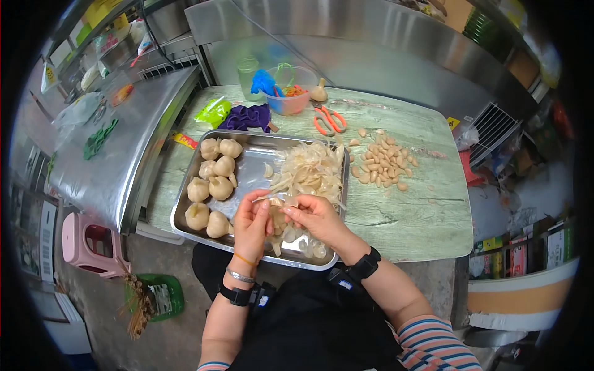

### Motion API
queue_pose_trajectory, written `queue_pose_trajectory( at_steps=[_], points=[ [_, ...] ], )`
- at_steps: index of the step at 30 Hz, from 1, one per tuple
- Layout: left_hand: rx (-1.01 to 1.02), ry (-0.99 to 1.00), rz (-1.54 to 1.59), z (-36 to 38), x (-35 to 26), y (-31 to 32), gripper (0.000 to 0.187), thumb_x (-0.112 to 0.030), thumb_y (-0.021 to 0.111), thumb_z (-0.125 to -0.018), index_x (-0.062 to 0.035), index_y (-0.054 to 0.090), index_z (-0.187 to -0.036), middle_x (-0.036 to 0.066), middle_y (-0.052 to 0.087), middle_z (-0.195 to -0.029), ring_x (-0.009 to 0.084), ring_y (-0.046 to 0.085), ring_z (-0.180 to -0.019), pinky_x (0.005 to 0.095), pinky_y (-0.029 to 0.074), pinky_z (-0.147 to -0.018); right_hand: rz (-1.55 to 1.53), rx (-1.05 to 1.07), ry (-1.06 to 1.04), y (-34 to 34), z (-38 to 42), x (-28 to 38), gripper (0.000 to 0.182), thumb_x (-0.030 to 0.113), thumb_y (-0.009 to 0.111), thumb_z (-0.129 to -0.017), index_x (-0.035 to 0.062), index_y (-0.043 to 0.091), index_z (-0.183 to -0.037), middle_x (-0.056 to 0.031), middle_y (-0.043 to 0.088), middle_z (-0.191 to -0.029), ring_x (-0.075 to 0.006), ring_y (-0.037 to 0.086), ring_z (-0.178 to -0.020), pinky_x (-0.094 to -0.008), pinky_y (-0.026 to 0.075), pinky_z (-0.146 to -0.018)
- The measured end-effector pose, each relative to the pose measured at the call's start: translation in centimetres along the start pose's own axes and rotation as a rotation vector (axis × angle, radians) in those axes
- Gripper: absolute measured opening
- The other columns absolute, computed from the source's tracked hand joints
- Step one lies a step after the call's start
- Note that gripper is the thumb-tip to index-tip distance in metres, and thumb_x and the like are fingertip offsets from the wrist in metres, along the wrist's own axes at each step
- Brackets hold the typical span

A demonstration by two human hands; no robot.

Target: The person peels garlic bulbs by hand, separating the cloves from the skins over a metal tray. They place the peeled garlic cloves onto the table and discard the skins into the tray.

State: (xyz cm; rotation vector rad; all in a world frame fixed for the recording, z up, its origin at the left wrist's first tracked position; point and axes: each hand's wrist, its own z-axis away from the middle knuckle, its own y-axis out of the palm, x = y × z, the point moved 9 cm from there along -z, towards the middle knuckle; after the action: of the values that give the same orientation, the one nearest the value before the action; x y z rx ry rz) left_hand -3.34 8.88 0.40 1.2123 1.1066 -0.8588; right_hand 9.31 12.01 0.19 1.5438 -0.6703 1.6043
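Note:
Over the front part of a metal tray (247, 139), my left hand (252, 224) and my right hand (315, 217) meet, both with fingers pinched on a pale piece of garlic (276, 209). Fingers partly hide the piece. Several whole garlic bulbs (221, 187) sit along the tray's left side. A heap of papery garlic skins (311, 168) fills the tray's right part, with more skin scraps under my hands. To the right of the tray, a pile of peeled cloves (385, 162) lies on the green table (408, 226).
Behind the tray are orange-handled scissors (329, 120), a plastic bowl (288, 93), a single bulb (319, 91), a purple cloth (246, 117) and a green packet (213, 111). A steel counter (117, 148) stands left; a pink stool (94, 244) and green basket (166, 297) are on the floor.

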Motion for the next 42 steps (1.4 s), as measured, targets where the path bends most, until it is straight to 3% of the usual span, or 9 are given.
queue_pose_trajectory(
  at_steps=[12,14,19,22,25,28,32,38,42],
  points=[
    [-0.017,-0.107,-0.021,-0.3,1.1,-0.4,0.033,-0.032,0.042,-0.100,-0.0046,0.058,-0.089,0.002,0.057,-0.069,0.0045,0.038,-0.047,0.0190,0.029,-0.044,0.258,-0.104,-0.310,0.5,0.5,2.5,0.010,0.013,0.065,-0.082,0.0037,0.061,-0.083,0.0048,0.049,-0.068,-0.0026,0.042,-0.059,-0.0195,0.035,-0.053],
    [-0.070,-0.104,0.041,-0.4,0.8,-1.2,0.036,-0.035,0.039,-0.100,-0.0056,0.057,-0.088,0.004,0.058,-0.073,0.0055,0.039,-0.047,0.0194,0.029,-0.044,0.449,-0.328,-0.421,-1.2,1.1,3.1,0.010,0.011,0.066,-0.078,0.0031,0.062,-0.083,0.0030,0.047,-0.065,-0.0041,0.042,-0.058,-0.0203,0.035,-0.053],
    [-0.162,-0.074,0.585,-0.3,0.1,-2.7,0.030,-0.033,0.037,-0.100,-0.0098,0.052,-0.089,0.006,0.056,-0.084,0.0087,0.042,-0.053,0.0209,0.032,-0.048,0.954,-0.557,-0.562,-1.3,2.3,7.5,0.046,0.008,0.063,-0.074,0.0043,0.053,-0.118,-0.0141,0.054,-0.111,-0.0292,0.056,-0.093,-0.0387,0.047,-0.081],
    [-0.243,-0.073,0.666,-0.2,0.7,-3.5,0.026,-0.033,0.038,-0.100,-0.0113,0.049,-0.090,0.004,0.052,-0.079,0.0091,0.041,-0.055,0.0193,0.032,-0.048,1.136,-0.467,-0.559,0.0,2.1,6.7,0.051,0.011,0.067,-0.073,0.0055,0.052,-0.121,-0.0134,0.055,-0.112,-0.0288,0.057,-0.094,-0.0375,0.048,-0.080],
    [-0.080,0.102,0.564,-0.1,-1.0,-3.2,0.022,-0.030,0.040,-0.100,-0.0104,0.049,-0.094,0.001,0.046,-0.076,0.0087,0.040,-0.056,0.0179,0.032,-0.047,1.038,-0.056,-0.591,4.0,1.5,4.1,0.049,0.014,0.071,-0.070,0.0068,0.056,-0.117,-0.0118,0.055,-0.111,-0.0276,0.058,-0.093,-0.0373,0.048,-0.079],
    [-0.210,0.081,0.377,0.2,-1.1,-2.7,0.017,-0.025,0.042,-0.100,-0.0095,0.048,-0.102,-0.001,0.043,-0.072,0.0075,0.040,-0.057,0.0176,0.032,-0.046,1.038,0.007,-0.428,4.3,0.4,2.3,0.049,0.018,0.075,-0.068,0.0067,0.057,-0.113,-0.0116,0.057,-0.105,-0.0268,0.060,-0.088,-0.0371,0.049,-0.075],
    [-0.168,0.069,0.240,0.2,-1.2,-2.1,0.015,-0.019,0.048,-0.098,-0.0072,0.050,-0.107,-0.003,0.043,-0.070,0.0049,0.040,-0.058,0.0178,0.035,-0.049,0.853,-0.117,-0.245,2.2,-0.4,1.7,0.048,0.017,0.076,-0.067,0.0058,0.058,-0.110,-0.0109,0.057,-0.098,-0.0243,0.059,-0.078,-0.0337,0.049,-0.069],
    [-0.031,0.104,-0.473,0.3,-1.6,0.7,0.019,-0.014,0.070,-0.083,-0.0035,0.058,-0.094,-0.004,0.051,-0.071,0.0015,0.043,-0.064,0.0166,0.038,-0.056,0.688,-0.360,-0.531,-0.2,0.9,4.8,0.047,0.011,0.074,-0.066,0.0063,0.057,-0.110,-0.0076,0.055,-0.093,-0.0166,0.053,-0.069,-0.0274,0.046,-0.062],
    [-0.101,0.298,-0.776,0.7,-2.5,1.1,0.019,-0.015,0.066,-0.085,-0.0009,0.057,-0.095,0.010,0.059,-0.074,0.0191,0.057,-0.064,0.0302,0.048,-0.061,0.736,-0.331,-0.527,0.2,0.8,4.5,0.047,0.011,0.075,-0.067,0.0069,0.057,-0.110,-0.0078,0.055,-0.095,-0.0166,0.054,-0.074,-0.0285,0.046,-0.065]
  ],
)
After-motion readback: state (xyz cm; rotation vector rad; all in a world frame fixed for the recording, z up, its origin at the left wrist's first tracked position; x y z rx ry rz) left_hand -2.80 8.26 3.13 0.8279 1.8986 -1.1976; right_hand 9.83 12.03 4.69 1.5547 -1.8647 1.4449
